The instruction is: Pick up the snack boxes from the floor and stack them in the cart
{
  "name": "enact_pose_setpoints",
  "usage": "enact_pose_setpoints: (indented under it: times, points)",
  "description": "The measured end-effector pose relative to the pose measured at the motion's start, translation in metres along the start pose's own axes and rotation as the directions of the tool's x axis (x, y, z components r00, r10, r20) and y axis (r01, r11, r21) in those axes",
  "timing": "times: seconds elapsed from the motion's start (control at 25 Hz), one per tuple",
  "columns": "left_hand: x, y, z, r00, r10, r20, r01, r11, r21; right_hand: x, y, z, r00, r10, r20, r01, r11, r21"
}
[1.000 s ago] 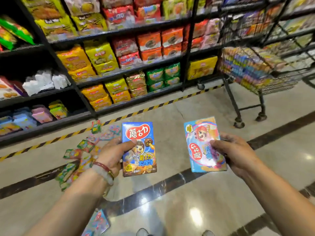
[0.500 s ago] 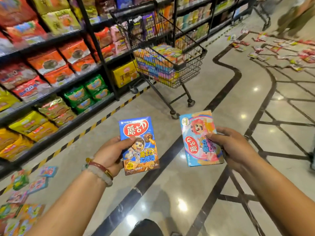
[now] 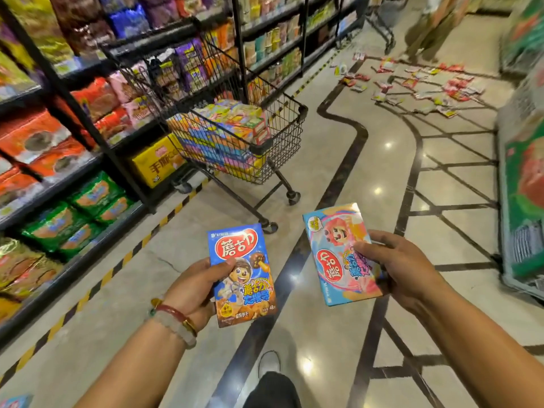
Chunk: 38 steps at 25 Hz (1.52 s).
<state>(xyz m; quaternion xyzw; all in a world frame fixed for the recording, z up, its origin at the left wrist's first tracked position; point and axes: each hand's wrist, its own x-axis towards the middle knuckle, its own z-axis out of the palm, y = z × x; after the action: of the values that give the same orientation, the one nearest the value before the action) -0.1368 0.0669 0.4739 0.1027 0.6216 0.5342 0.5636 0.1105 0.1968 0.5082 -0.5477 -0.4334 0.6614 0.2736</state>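
My left hand (image 3: 192, 290) grips a blue and brown snack box (image 3: 243, 275) by its left edge, thumb across the front. In my right hand (image 3: 403, 267) is a light blue and pink snack box (image 3: 338, 257), held by its right edge and tilted a little left. Both boxes face up, held in front of me above the floor. The black wire cart (image 3: 290, 128) stands ahead of them, beside the shelves, with several stacked snack boxes (image 3: 232, 125) inside.
Stocked shelves (image 3: 73, 160) run along the left, edged by a yellow and black floor stripe (image 3: 123, 260). Several red packets (image 3: 424, 89) lie scattered on the floor far right, near a person's legs (image 3: 426, 30). A display stand (image 3: 524, 187) borders the right. My foot (image 3: 269, 363) shows below.
The view has swung right and closer to the cart, which now stands just ahead of the boxes. The pile of boxes on the floor at left has left view. Both hands hold their boxes as before.
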Motion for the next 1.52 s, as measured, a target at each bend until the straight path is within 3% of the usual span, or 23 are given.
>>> enact_pose_setpoints:
  times: [0.52, 0.96, 1.24, 1.52]
  points:
    - [0.184, 0.119, 0.066, 0.996, -0.057, 0.064, 0.050, 0.993, 0.103, 0.169, -0.073, 0.005, 0.997, 0.028, -0.076, -0.021, 0.996, 0.091]
    - [0.313, 0.193, 0.152, 0.995, -0.015, -0.104, 0.013, 1.000, -0.023, 0.367, -0.180, -0.029, 0.992, 0.009, 0.126, -0.008, 1.000, -0.012]
    - [0.369, 0.235, 0.146, 0.973, 0.003, -0.231, -0.037, 0.989, -0.141, 0.456, -0.231, 0.004, 0.980, 0.030, 0.197, -0.024, 0.999, -0.030]
    - [0.456, 0.302, 0.094, 0.957, -0.006, -0.291, -0.060, 0.974, -0.217, 0.547, -0.277, 0.089, 0.967, 0.063, 0.246, -0.043, 0.996, -0.083]
